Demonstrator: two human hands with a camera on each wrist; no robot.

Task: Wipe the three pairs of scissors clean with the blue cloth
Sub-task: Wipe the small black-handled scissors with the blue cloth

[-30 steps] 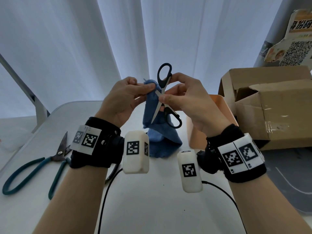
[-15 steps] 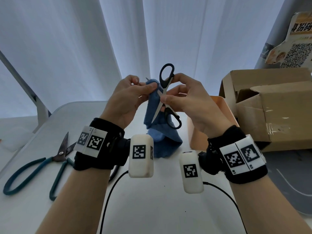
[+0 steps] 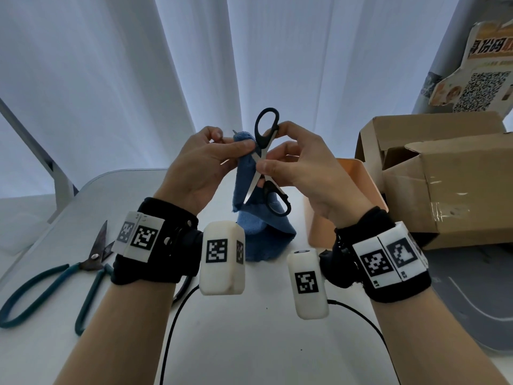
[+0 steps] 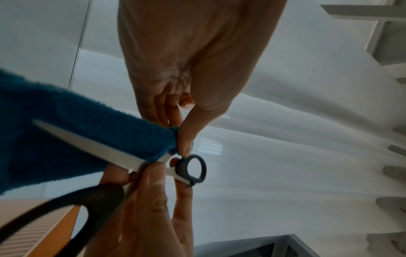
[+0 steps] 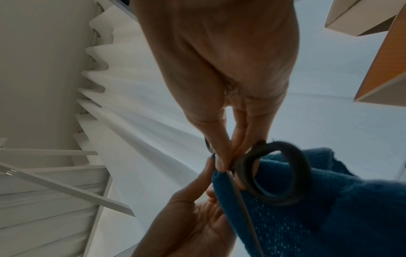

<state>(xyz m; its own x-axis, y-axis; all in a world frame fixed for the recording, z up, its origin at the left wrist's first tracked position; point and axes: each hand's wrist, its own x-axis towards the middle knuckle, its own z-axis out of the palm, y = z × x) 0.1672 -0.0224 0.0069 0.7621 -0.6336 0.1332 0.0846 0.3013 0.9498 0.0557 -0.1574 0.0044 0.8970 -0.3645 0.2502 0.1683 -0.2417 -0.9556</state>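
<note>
Wiping, item one: black scissors [image 3: 263, 162], held up in the air between your hands, spread wide into an X above the table [image 3: 236, 329]. Your right hand [image 3: 302, 173] pinches them at the pivot, with a fingertip on the upper handle loop. Your left hand [image 3: 200, 168] pinches the cloth [image 3: 247, 173] round the upper blade, whose tip just shows past the fold; the rest of the cloth hangs down to the table.

Method, as a judgement: draw the cloth from pivot toward tip, along the flat and spine, never across the edge. Keep your thumb behind the fold. Hold the pivot firm so the blades cannot swing shut on your fingers. The lower blade is bare, points down toward you, and probably needs the same pass next.

Item two: teal scissors [image 3: 55, 279], flat on the table at your left, well apart. A third pair is not clearly visible; a dark loop shows under your left wrist.

Edges and room: orange bin [image 3: 358, 179] just beside your right hand, box [image 3: 444, 184] beyond it, cables [image 3: 177, 315] below. Open space lies ahead, toward the curtain.
</note>
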